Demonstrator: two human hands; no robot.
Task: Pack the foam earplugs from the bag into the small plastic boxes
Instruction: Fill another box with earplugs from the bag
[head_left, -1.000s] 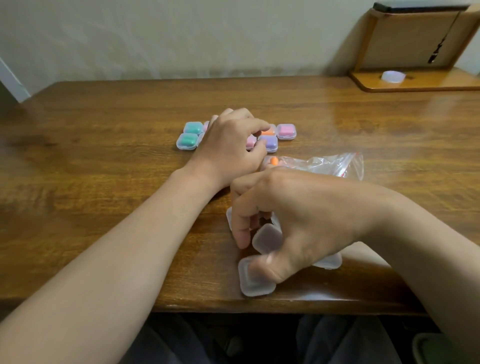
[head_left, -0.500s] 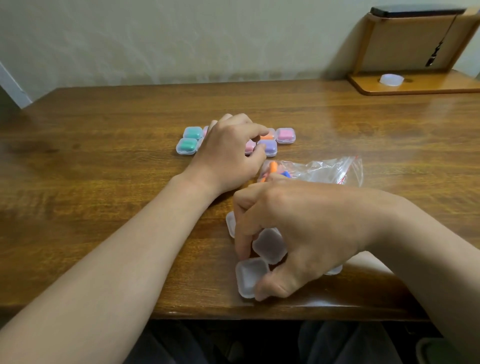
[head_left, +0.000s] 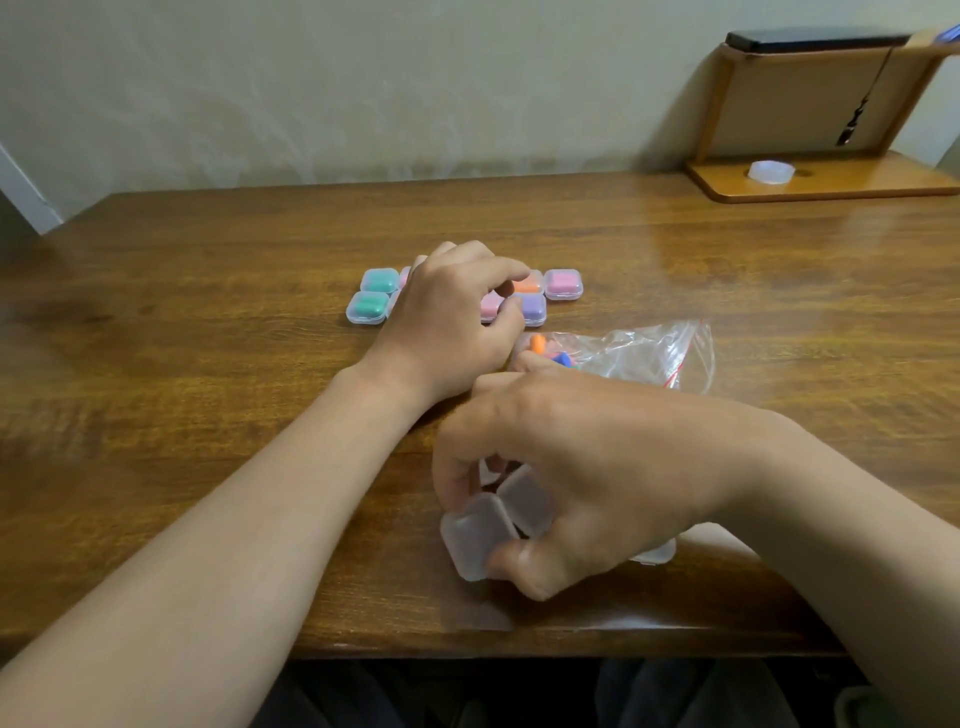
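Several closed small boxes with coloured earplugs, green (head_left: 370, 306), purple (head_left: 533, 307), pink (head_left: 563, 283), lie in a cluster mid-table. My left hand (head_left: 451, 322) rests over that cluster, its curled fingertips on a pink box (head_left: 490, 306). A clear zip bag (head_left: 644, 353) with orange and blue earplugs (head_left: 539, 344) lies to the right. Near the front edge my right hand (head_left: 576, 473) pinches an empty clear box (head_left: 475, 535) between thumb and fingers, lifted slightly. Another empty box (head_left: 527, 499) sits under that hand; more are partly hidden.
The wooden table (head_left: 208, 364) runs to a front edge just below the empty boxes. At the back right stands a wooden shelf (head_left: 826, 182) holding a white round lid (head_left: 771, 171) and a dark device on top.
My right hand has closed on the nearest empty box and tilted it up off the table. My left hand stayed on the filled boxes.
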